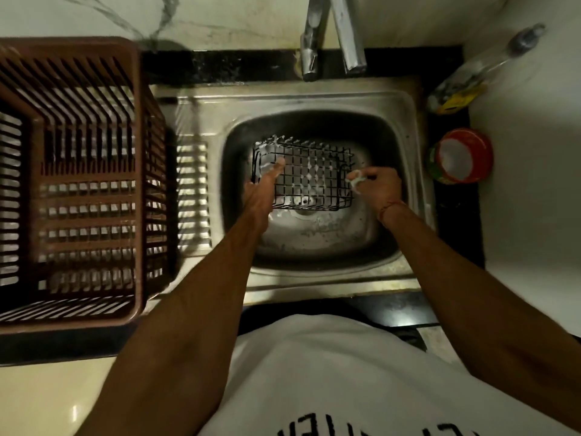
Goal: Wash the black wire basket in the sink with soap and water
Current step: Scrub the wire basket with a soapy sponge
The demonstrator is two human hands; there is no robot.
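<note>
The black wire basket (pixel 309 176) lies in the steel sink (pixel 317 240), over the drain, with white foam on its wires. My left hand (pixel 262 191) reaches into the basket's left side, soapy fingers stretched flat against the mesh. My right hand (pixel 379 188) is at the basket's right edge, fingers curled with foam on them; whether it grips the wire or a small scrubber I cannot tell. No water runs from the tap (pixel 349 36).
A large brown plastic dish crate (pixel 78 184) stands on the drainboard at the left. On the black counter at the right sit a red tub of white soap (pixel 462 157) and a lying clear bottle (pixel 471 77). My white shirt fills the bottom.
</note>
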